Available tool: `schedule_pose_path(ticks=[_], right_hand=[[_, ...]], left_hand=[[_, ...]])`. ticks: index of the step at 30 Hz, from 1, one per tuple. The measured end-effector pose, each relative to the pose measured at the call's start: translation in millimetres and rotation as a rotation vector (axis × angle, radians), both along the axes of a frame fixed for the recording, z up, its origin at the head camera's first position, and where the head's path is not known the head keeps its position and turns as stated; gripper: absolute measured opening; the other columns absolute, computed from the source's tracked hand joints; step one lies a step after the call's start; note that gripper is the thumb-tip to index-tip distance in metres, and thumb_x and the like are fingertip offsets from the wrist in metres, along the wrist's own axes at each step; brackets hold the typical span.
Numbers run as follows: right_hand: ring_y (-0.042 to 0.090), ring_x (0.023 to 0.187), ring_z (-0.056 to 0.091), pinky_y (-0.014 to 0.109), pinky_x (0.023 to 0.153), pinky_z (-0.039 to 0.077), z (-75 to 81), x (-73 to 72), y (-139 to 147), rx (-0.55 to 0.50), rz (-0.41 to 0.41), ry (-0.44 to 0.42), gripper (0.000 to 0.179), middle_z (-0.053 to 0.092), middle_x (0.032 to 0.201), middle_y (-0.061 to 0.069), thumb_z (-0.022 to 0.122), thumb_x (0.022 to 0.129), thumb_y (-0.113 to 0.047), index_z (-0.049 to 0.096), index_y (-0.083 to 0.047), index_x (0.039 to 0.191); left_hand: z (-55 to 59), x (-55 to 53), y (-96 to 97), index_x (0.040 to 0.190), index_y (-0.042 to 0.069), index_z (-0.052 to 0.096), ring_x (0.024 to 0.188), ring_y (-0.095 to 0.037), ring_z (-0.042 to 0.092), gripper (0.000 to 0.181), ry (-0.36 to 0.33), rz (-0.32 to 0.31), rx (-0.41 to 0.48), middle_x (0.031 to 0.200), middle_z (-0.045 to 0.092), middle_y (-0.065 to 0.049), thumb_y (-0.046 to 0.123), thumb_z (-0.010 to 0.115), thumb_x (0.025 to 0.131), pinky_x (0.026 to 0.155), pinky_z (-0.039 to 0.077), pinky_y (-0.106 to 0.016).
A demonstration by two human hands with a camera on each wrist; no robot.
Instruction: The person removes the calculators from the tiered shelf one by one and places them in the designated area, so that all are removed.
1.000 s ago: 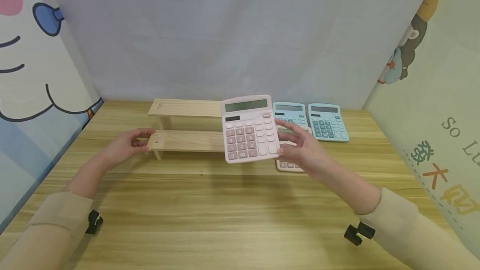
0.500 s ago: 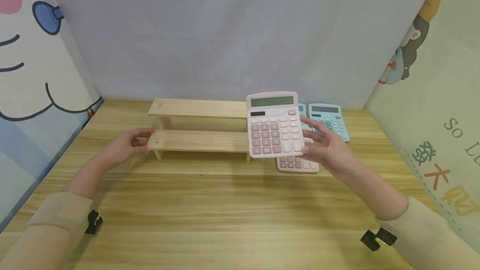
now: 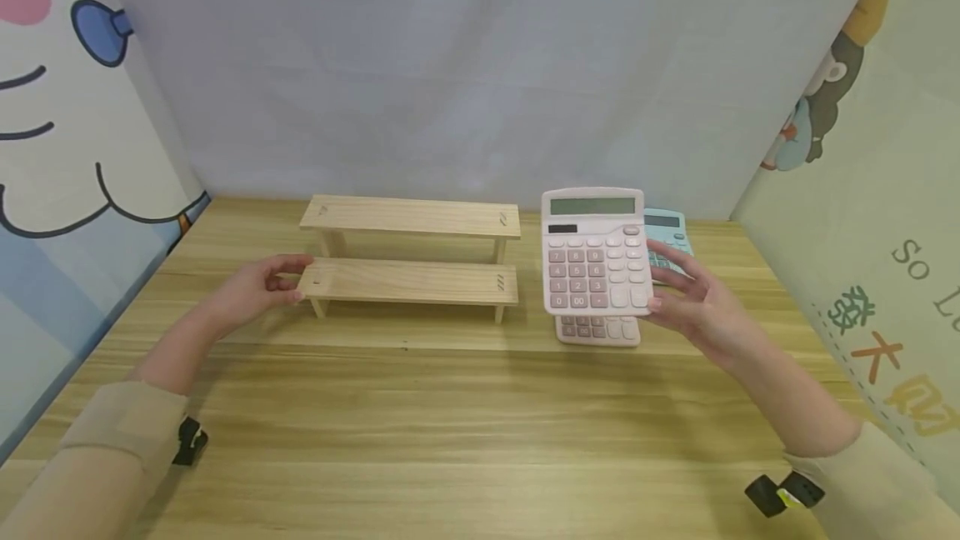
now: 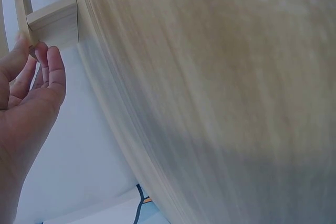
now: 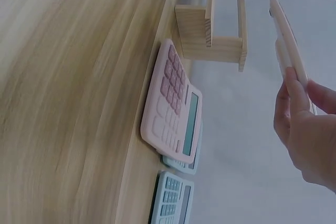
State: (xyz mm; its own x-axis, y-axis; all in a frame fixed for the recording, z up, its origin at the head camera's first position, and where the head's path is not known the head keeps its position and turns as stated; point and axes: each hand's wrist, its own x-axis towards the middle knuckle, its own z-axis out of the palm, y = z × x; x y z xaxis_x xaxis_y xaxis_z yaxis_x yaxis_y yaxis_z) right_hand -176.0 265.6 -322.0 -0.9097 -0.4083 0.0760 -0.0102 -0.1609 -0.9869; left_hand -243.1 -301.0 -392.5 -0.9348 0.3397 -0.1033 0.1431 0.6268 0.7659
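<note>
My right hand (image 3: pixel 705 311) pinches a pink calculator (image 3: pixel 597 252) by its right edge, thumb in front and fingers behind. The calculator is held up off the table, its keys facing me; the right wrist view shows it edge-on. Below and behind it another pink calculator (image 5: pixel 170 103) lies on the table, partly covered in the head view. My left hand (image 3: pixel 258 294) pinches the left end of the lower board of a two-tier wooden rack (image 3: pixel 408 282). In the left wrist view, thumb and fingertips meet at the board's end (image 4: pixel 31 38).
Two light blue calculators lie at the back right; one blue calculator (image 3: pixel 666 227) shows beside the held one, and the right wrist view shows a second blue calculator (image 5: pixel 184 163) behind the pink one. Cloth (image 3: pixel 465 82) hangs behind the wooden table (image 3: pixel 420 432); printed panels stand at both sides.
My right hand has carried the pink calculator rightward, from in front of the rack to above the other calculators. My left hand has stayed at the rack's left end.
</note>
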Motion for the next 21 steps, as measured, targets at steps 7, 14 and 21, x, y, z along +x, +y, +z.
schedule_pose_path(ticks=[7,14,21], right_hand=[[0.017,0.102,0.064,0.032,0.085,0.054,-3.9,2.5,22,0.001,-0.043,0.026,0.067,0.053,0.122,0.004,0.046,0.089,0.017,0.029,-0.015,0.146],[0.017,0.103,0.064,0.033,0.086,0.054,-11.3,3.3,50,-0.05,-0.025,0.032,0.068,0.053,0.123,0.005,0.042,0.089,0.02,0.029,-0.015,0.146],[0.015,0.107,0.061,0.031,0.087,0.053,-16.5,3.1,75,-0.001,0.001,0.039,0.069,0.05,0.128,0.003,0.04,0.091,0.019,0.025,-0.016,0.148]], left_hand=[[-0.5,-0.6,-0.1,0.147,0.005,0.03,0.121,-0.038,0.047,0.062,0.002,-0.001,-0.002,0.145,0.035,-0.025,0.022,0.059,0.094,0.087,0.05,-0.033],[1.7,0.8,1.0,0.147,0.005,0.029,0.123,-0.04,0.045,0.063,-0.015,0.005,-0.007,0.146,0.034,-0.025,0.024,0.058,0.095,0.093,0.047,-0.043],[1.7,0.9,-0.1,0.147,0.004,0.029,0.122,-0.039,0.046,0.062,-0.016,0.006,0.004,0.145,0.034,-0.025,0.022,0.058,0.095,0.088,0.049,-0.033]])
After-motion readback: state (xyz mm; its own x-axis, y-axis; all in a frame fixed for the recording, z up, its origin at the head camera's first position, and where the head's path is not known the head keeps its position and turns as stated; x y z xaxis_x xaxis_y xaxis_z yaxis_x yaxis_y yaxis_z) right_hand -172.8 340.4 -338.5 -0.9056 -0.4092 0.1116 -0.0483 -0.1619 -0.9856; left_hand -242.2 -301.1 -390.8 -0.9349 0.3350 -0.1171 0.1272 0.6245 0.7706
